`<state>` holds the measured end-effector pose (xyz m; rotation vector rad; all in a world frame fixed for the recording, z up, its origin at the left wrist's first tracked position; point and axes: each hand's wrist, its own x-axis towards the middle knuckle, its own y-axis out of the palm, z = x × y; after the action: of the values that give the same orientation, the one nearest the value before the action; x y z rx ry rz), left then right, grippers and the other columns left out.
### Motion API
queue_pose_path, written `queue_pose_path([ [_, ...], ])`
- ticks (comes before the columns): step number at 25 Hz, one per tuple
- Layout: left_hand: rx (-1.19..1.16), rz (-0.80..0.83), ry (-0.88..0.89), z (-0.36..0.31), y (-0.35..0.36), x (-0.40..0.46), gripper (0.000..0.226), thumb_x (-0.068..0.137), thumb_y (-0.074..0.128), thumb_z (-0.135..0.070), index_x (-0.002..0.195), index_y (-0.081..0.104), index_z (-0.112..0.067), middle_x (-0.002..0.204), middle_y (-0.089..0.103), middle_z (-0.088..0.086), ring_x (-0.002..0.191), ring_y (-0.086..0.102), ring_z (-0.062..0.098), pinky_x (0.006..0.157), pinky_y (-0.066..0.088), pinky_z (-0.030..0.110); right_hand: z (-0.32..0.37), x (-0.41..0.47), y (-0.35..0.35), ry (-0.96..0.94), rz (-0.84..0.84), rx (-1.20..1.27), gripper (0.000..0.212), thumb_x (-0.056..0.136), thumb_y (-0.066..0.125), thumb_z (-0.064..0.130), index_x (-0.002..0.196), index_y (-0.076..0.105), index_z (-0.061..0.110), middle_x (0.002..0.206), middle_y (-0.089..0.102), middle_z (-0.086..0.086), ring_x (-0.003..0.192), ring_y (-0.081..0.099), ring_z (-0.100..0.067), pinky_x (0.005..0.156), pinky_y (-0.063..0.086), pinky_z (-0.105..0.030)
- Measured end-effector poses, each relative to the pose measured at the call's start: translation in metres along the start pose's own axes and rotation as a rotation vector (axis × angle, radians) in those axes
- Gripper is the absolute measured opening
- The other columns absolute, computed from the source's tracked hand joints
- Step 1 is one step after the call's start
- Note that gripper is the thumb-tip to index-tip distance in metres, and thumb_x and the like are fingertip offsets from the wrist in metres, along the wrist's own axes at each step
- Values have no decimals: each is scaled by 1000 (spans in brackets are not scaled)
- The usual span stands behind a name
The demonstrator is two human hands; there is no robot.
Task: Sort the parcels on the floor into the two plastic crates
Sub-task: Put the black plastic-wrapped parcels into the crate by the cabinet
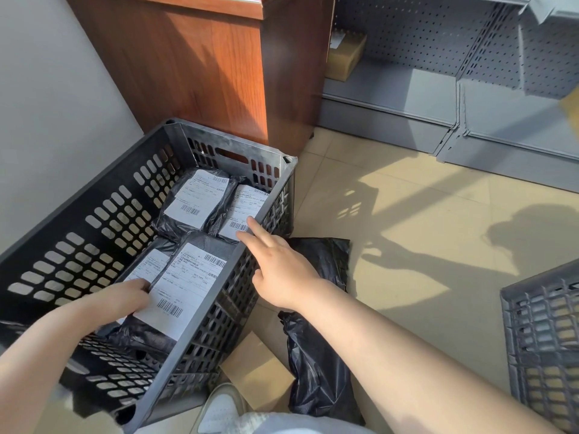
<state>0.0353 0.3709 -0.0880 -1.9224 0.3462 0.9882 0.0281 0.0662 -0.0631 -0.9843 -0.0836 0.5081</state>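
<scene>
Left hand (125,300) holds the labelled parcel (175,292) inside the black crate (78,239); right hand (279,264), fingers extended, rests at the crate's right rim. Lay the parcel flat, label up.

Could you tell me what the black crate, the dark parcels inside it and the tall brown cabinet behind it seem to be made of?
The black slotted crate looks like moulded plastic, matte, with scuffed pale marks on its rim. The dark parcels with white labels seem wrapped in thin glossy plastic film, judging by the crinkles and sheen. The tall reddish-brown cabinet shows wood grain with a smooth finish; solid wood or veneer cannot be told.
</scene>
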Motion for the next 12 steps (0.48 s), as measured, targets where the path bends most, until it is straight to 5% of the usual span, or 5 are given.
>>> queue_pose_path([
  [2,-135,-119,70,-16,7,-2,54,85,58,-23,137,46,-14,137,55,12,115,54,26,97,40,34,0,0,0,0,-1,-2,76,92,47,5,156,16,31,165,-10,16,148,17,-21,93,50,-37],
  [4,-227,-192,179,-28,20,4,62,98,54,-32,152,26,-24,147,44,8,128,48,28,99,38,35,0,-1,0,0,-1,0,76,92,47,5,157,16,31,165,-10,16,147,18,-20,94,49,-36],
  [8,-154,-188,353,-35,33,10,109,70,69,-66,155,8,-37,156,31,-2,133,45,27,109,37,45,0,-1,-1,1,1,0,76,92,47,6,157,16,31,165,-10,16,147,19,-20,96,48,-37],
  [12,-84,-180,360,-30,38,11,117,57,67,-67,154,11,-35,158,30,1,138,38,25,109,39,46,0,-1,-1,2,7,2,77,92,47,5,157,15,32,165,-11,16,147,19,-21,93,50,-37],
])
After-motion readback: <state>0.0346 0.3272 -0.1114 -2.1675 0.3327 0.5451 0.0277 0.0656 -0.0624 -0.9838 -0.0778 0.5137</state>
